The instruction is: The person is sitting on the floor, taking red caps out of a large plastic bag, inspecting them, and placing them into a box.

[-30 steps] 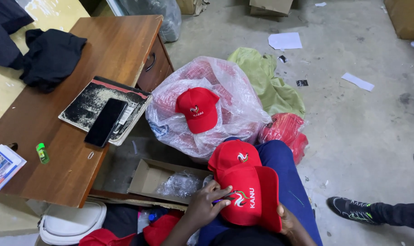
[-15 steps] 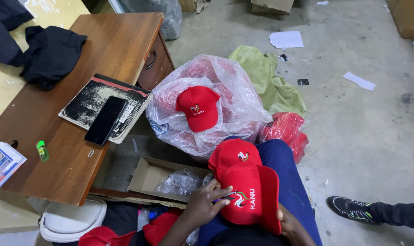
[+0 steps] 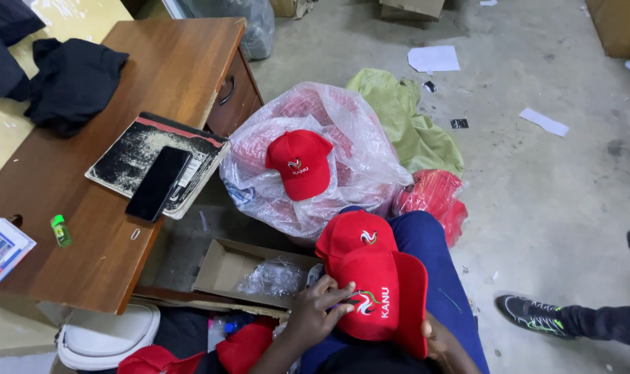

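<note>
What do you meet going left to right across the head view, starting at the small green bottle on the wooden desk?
Small green bottle → black phone on the worn black book → red cap on the clear plastic bag → crumpled olive-green cloth on the floor → dark sneaker of another person.

Right hand (image 3: 445, 341) mostly under cap (image 3: 384, 301)

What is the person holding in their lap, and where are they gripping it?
A red cap. The left hand rests its fingers on the front panel by the embroidered emblem; the right hand supports its lower right edge from beneath.
</note>
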